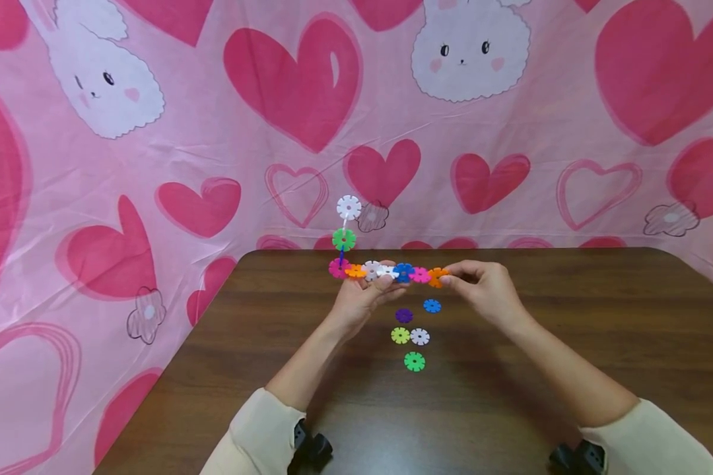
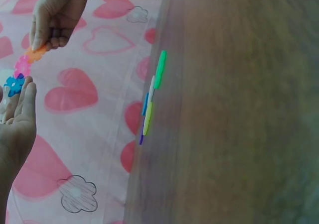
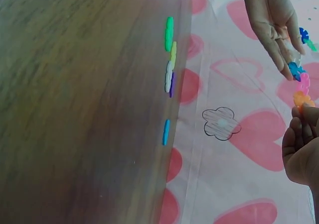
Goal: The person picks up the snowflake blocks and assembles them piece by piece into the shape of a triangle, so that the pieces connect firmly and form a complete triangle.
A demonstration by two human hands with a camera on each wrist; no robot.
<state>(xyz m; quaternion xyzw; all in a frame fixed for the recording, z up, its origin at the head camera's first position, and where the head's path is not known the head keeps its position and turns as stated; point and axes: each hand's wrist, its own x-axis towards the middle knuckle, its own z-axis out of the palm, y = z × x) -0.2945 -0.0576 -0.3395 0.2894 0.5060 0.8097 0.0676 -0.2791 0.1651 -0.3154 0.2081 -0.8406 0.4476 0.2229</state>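
Note:
A chain of notched plastic discs (image 1: 404,272) is held up above the table, running sideways through pink, orange, white, blue, pink and orange pieces. From its left end a short column rises, with a green disc (image 1: 344,239) and a white disc (image 1: 348,207) on top. My left hand (image 1: 362,300) grips the middle of the chain, thumb over the white discs and fingers beneath. With thumb and fingertips, my right hand (image 1: 487,290) pinches the orange disc (image 3: 302,99) at the right end. In the left wrist view the blue disc (image 2: 14,85) lies by the left fingertips.
Loose discs lie on the wooden table (image 1: 214,389) below the hands: blue (image 1: 432,305), purple (image 1: 404,315), yellow (image 1: 400,336), white (image 1: 420,336) and green (image 1: 414,361). A pink cloth (image 1: 202,132) with hearts and rabbits hangs behind the table's far edge.

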